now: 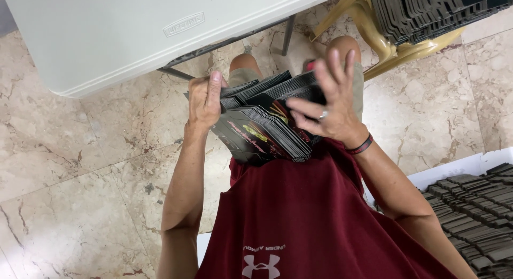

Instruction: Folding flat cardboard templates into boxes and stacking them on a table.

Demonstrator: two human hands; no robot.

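Step in hand, as judged: squaring up and thumbing through a thick stack of flat dark cards (pixel 267 127), held against the lap, just in front of the maroon shirt (pixel 304 215).

Left hand (pixel 204 100): gripping the stack's left end, thumb lying over the top edge, fingers curling under. The hand is closed on the stack.

Right hand (pixel 326 100): sitting at the stack's right end, fingers spread and mostly lifted, palm side brushing the upper edges. It is open, not clamping; contact looks light. A ring and a dark wristband are showing on this hand and wrist.

The stack is lying between the two hands, fanning slightly, printed faces with red and yellow showing on the near cards.

Next move, as judged: calls for the right hand closing down on the free end so the fan does not slide apart; the left grip alone is carrying the weight.

Counts:
- hands: two
- held stack: one; cards in it too many and too tight to count
- white tabletop (pixel 123 33), beyond the left hand: one
- tan chair (pixel 385 46) beyond the right hand, bearing more dark cards: one
- white box (pixel 459 169) of dark cards below the right arm: one
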